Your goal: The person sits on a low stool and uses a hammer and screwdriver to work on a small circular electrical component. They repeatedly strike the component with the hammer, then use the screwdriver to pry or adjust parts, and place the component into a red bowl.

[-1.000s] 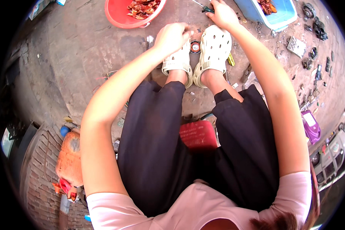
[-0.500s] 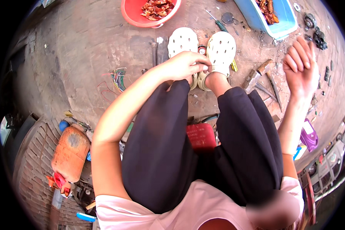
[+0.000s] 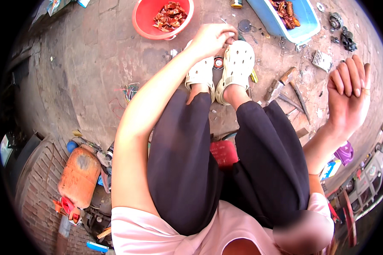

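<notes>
My left hand [image 3: 215, 39] reaches over the toes of my cream clogs [image 3: 237, 63], fingers bent down and drawn together; what they hold, if anything, is hidden. It covers most of a screwdriver [image 3: 241, 37] on the ground, leaving part of the handle and the shaft's tip showing. Raised on the right, my right hand [image 3: 348, 91] has its fingers curled toward the palm. A thin coppery strand seems to cross them, too fine to make out. Between the clogs is a small round red-rimmed piece [image 3: 218, 63].
A red basin [image 3: 137, 21] and a blue tub [image 3: 281, 30] hold reddish-brown scraps. Hammers [image 3: 281, 83] and a foil-like silver piece [image 3: 322, 60] lie right of my feet. Coloured wires [image 3: 131, 91] are on the left. Nearby are an orange gas cylinder [image 3: 78, 174] and dark metal parts [image 3: 348, 40].
My left hand has moved forward from beside my ankles to beyond the clog toes. My right hand has shifted outward and nearer me, uncovering the silver piece. The view has shifted slightly.
</notes>
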`<state>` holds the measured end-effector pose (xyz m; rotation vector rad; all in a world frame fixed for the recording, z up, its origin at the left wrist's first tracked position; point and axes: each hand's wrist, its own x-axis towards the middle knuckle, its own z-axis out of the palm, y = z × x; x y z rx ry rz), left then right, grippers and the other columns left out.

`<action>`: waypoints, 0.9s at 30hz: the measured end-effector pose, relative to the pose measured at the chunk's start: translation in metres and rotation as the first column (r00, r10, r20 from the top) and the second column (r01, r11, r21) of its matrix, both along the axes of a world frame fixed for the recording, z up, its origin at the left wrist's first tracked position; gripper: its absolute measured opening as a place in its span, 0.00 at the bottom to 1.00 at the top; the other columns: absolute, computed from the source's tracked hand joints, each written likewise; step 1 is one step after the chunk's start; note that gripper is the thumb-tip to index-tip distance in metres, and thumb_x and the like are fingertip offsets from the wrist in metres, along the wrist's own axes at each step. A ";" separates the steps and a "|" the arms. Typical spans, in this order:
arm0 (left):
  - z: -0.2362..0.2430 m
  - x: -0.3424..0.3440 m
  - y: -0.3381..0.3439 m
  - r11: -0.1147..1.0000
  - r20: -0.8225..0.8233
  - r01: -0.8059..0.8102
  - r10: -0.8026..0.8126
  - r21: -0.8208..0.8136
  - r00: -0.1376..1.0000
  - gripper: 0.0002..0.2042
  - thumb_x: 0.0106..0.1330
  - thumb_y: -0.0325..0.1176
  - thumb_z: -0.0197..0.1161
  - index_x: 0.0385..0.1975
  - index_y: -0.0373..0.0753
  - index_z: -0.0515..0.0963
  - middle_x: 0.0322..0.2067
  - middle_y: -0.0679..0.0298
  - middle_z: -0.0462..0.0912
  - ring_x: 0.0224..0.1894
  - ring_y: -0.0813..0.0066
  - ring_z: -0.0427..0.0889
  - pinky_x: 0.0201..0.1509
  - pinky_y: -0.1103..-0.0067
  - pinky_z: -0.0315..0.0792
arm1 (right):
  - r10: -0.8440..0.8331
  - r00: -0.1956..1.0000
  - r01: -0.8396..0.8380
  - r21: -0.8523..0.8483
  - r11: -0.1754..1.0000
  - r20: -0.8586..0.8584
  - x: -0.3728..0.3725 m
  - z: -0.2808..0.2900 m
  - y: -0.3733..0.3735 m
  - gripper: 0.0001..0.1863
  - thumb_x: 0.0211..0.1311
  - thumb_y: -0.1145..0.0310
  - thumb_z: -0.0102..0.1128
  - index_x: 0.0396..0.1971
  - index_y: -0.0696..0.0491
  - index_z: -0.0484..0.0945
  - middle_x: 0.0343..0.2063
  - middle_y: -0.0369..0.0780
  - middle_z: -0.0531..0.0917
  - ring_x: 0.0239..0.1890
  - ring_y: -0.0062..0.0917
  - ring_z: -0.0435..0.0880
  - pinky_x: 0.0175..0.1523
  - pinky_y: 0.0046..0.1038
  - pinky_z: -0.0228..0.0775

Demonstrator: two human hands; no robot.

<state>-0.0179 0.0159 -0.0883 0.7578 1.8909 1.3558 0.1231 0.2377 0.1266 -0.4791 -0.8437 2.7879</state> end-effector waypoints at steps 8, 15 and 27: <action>-0.040 -0.013 -0.024 0.926 -0.332 0.308 -0.367 -0.218 0.869 0.10 0.64 0.33 0.59 0.41 0.36 0.79 0.39 0.56 0.82 0.40 0.58 0.82 0.48 0.71 0.74 | -0.116 0.992 0.120 0.080 0.990 -0.054 -0.001 -0.014 0.034 0.20 0.73 0.62 0.41 0.18 0.50 0.62 0.13 0.28 0.60 0.16 0.13 0.51 0.22 0.19 0.43; -0.055 -0.016 -0.005 0.790 -0.523 0.376 -0.606 -0.484 0.600 0.12 0.49 0.28 0.60 0.34 0.45 0.83 0.33 0.63 0.83 0.46 0.64 0.72 0.51 0.71 0.65 | -0.066 0.997 0.073 0.246 0.967 -0.034 -0.001 -0.012 0.016 0.22 0.72 0.54 0.46 0.17 0.48 0.61 0.13 0.27 0.59 0.17 0.12 0.50 0.24 0.18 0.42; -0.026 0.002 -0.045 0.892 -0.232 0.373 -0.431 -0.256 0.872 0.08 0.59 0.28 0.61 0.36 0.35 0.82 0.31 0.57 0.82 0.36 0.62 0.81 0.43 0.71 0.74 | -0.341 0.937 0.218 0.632 0.744 0.079 0.046 0.002 0.039 0.22 0.74 0.54 0.41 0.20 0.51 0.61 0.28 0.41 0.75 0.32 0.26 0.71 0.40 0.25 0.64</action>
